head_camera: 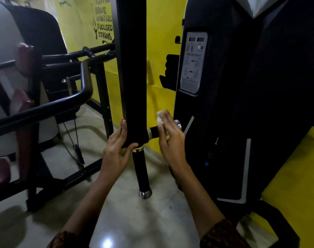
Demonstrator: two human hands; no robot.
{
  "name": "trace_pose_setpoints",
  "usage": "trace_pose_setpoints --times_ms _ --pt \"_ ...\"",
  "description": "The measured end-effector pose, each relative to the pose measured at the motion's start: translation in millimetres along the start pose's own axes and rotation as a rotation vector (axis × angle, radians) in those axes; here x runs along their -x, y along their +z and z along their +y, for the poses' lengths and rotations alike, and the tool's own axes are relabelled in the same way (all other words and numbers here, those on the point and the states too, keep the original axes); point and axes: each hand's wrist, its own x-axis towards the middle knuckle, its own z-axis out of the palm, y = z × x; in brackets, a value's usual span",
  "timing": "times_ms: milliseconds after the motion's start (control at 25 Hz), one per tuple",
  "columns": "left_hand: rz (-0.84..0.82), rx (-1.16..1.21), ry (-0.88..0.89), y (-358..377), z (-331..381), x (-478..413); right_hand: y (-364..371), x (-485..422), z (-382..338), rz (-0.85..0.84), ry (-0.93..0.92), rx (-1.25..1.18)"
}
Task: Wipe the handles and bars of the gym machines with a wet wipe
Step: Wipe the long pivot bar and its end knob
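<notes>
Right hand, fingers loosely curled, pressing a white wet wipe onto the short side handle, apparently mid-wipe; left hand, open, bracing the padded arm at 9 o'clock, likely steadying it; lower handle at 6 o'clock between both.

side handle: matt black grip, polished metal cap | floor: glossy tile
</notes>
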Motion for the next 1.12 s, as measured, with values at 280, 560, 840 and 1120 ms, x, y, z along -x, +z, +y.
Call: trace_pose_setpoints --times_ms 280,560,840,1120 --pt "0.005 -0.002 0.007 -1.9 -5.0 1.3 19.5 25.9 7.8 -0.082 -0.081 0.028" --pt "-0.071 0.029 0.012 -7.3 -6.9 -0.8 15.9 94.8 -0.3 0.091 -0.094 -0.080" --pt "-0.087 0.035 0.015 -9.0 -12.1 -0.3 53.9 135.1 17.5 -0.179 -0.234 0.212" --pt "-0.070 0.038 0.017 -4.7 -12.1 0.5 20.4 167.7 28.9 -0.201 -0.329 0.221"
